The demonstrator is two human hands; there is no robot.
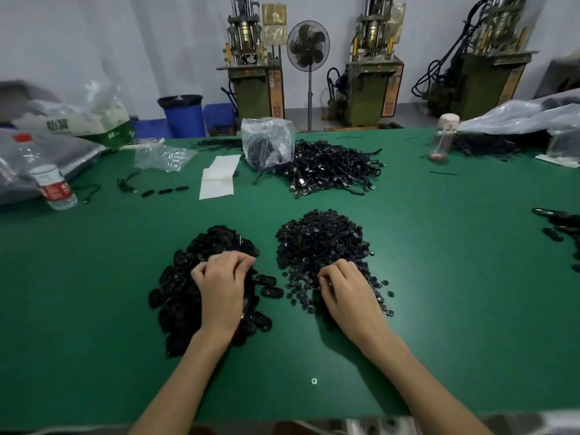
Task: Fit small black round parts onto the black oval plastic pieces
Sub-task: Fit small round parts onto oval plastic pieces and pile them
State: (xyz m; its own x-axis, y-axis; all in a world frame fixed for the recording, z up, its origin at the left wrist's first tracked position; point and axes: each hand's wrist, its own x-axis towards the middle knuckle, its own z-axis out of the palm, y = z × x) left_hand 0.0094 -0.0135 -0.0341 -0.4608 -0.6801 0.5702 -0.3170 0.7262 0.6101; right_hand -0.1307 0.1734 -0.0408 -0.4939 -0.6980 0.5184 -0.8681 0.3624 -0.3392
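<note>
Reaching into both heaps at once, I had my left hand (pixel 221 279) sunk in the oval pieces (pixel 182 296) at the lower middle-left of the frame. My right hand (pixel 343 287) sat on the near edge of the small round parts (pixel 320 237), just right of centre. The two heaps lay side by side with a strip of bare green table (pixel 439 277) between them. I judged that layout was meant to let each hand draw its own kind without crossing over, with the fitting done in the gap.

The left fingers were curled down into the ovals, knuckles up. The right fingers were curled as well, their tips tucked under among the loose scatter at the heap's edge. Those tips were hidden, so I could not tell whether either hand had a piece in its grip. Nothing joined showed between the hands, so I took this as the picking step.

As for writing, the water bottle (pixel 53 186) lying at the left edge wore a red label too small to read. The white-and-green bag (pixel 94 120) at upper left bore dark characters I could not make out. The machines (pixel 254 67) along the top carried orange plates that were equally illegible.
</note>
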